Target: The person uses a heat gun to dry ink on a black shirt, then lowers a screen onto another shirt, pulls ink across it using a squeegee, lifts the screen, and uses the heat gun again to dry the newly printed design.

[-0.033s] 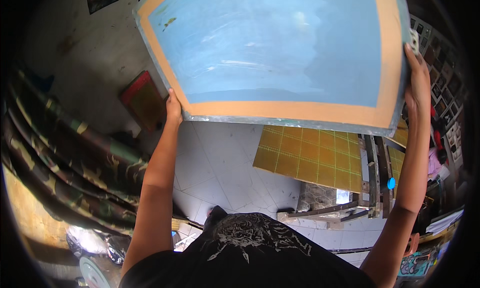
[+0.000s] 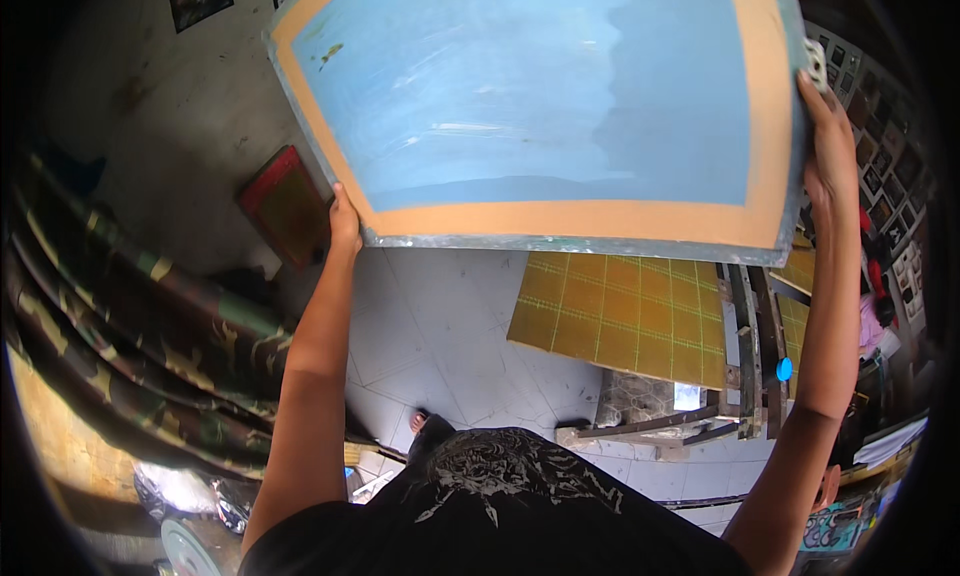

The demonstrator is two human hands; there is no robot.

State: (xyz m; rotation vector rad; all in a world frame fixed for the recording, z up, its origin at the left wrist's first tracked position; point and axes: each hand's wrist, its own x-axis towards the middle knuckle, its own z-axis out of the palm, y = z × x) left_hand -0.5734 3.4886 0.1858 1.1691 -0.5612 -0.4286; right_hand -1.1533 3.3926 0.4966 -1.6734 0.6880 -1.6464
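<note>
A large screen-printing frame [image 2: 480, 106] fills the upper middle, raised in front of me; it has a blue mesh, tan tape around the mesh and a grey, paint-smeared rim. Whitish streaks and a small yellow-brown spot mark the mesh. My left hand [image 2: 345, 222] grips the rim near its lower left corner, thumb on the near face. Farther up, on the right side, my right hand [image 2: 832, 148] is closed around the rim with its fingers partly hidden. The frame's upper edge runs out of view.
Below the frame stands a table with yellow-brown gridded panels [image 2: 620, 311] and dark rails [image 2: 742, 346]. A blue round thing [image 2: 784, 369] is by the rails. A red-edged frame [image 2: 285, 206] leans at left, above a camouflage curtain [image 2: 140, 306]. Pale tiles [image 2: 430, 316] cover the floor.
The screen-printing frame has shifted slightly left in view, along with my right hand. Both hands keep their hold. More of my foot shows below.
</note>
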